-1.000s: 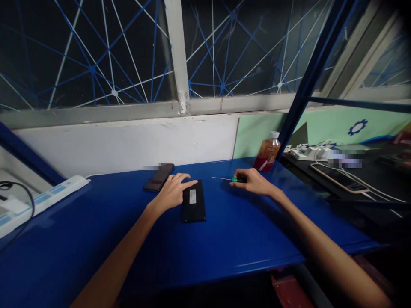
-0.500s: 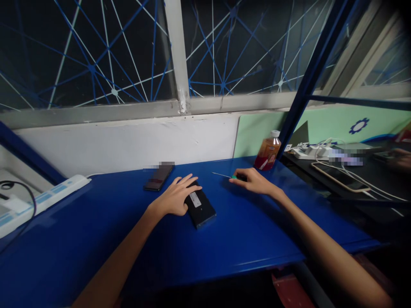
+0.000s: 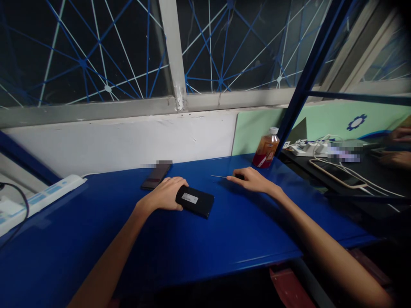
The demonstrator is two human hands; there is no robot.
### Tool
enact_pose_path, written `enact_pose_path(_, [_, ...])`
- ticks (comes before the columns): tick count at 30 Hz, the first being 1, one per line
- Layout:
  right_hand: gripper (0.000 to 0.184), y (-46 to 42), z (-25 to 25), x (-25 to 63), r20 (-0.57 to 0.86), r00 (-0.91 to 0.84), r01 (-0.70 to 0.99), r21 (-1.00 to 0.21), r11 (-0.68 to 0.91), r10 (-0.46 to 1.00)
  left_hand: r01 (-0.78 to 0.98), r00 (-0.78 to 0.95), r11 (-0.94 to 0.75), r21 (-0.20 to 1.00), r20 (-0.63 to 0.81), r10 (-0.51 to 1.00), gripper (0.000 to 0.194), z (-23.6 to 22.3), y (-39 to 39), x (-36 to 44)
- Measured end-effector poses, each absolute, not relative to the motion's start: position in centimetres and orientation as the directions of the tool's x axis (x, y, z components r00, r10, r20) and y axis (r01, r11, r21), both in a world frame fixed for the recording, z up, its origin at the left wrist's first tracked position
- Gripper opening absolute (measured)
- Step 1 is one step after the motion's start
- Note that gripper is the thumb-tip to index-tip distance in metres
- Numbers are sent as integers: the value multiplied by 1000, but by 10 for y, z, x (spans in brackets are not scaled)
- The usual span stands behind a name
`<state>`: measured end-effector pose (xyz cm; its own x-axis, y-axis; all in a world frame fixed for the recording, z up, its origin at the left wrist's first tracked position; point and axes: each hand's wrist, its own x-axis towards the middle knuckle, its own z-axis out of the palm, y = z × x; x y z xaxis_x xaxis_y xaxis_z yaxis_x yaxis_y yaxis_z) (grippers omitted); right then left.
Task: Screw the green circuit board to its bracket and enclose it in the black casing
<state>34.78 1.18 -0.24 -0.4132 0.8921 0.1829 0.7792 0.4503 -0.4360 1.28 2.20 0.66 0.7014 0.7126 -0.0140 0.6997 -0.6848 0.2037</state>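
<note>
My left hand (image 3: pixel 168 193) is closed around the left end of a flat black rectangular device (image 3: pixel 201 204) with a white label, which looks like a drive enclosure. The device is at or just above the blue table (image 3: pixel 244 235); its far end is turned to the right. In my right hand (image 3: pixel 250 179) is a screwdriver (image 3: pixel 218 176), its thin metal shaft pointing left toward the device. My fingers cover most of its handle. A dark smartphone (image 3: pixel 156 174) lies just behind my left hand.
A bottle of reddish-brown drink (image 3: pixel 266 147) stands at the back right by a blue post. A white power strip (image 3: pixel 45 201) lies along the left side. On the black neighbouring desk are a phone (image 3: pixel 337 173), cables and another person's hands (image 3: pixel 400 158).
My left hand has shifted left and its spread fingers have closed around the device. The device has turned so that it lies more crosswise. My right hand has barely moved with the screwdriver.
</note>
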Motion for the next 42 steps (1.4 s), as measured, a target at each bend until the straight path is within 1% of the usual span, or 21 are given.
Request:
enact_pose_path(4, [53, 11, -2, 348, 138, -468, 768, -425, 479, 873, 743, 657, -640, 194, -33, 753, 55, 7, 25, 7])
enact_pose_path(13, [52, 15, -9, 351, 25, -551, 737, -454, 501, 834, 798, 597, -584, 146, -60, 800, 60, 10, 26, 0])
enact_pose_path(24, [51, 13, -10, 343, 42, -549, 725, -472, 501, 834, 805, 587, -573, 153, -68, 807, 61, 10, 26, 1])
enact_pose_path(32, [51, 14, -11, 344, 29, -554, 721, -482, 497, 832, 803, 591, -577, 148, -80, 803, 58, 12, 24, 2])
enact_pose_path(38, [52, 15, -14, 344, 16, -558, 723, -481, 496, 830, 805, 589, -567, 175, -118, 800, 63, 13, 25, 1])
enact_pose_path(42, [53, 15, -14, 344, 8, -554, 727, -482, 489, 832, 780, 616, -591, 206, -90, 782, 66, 8, 28, 2])
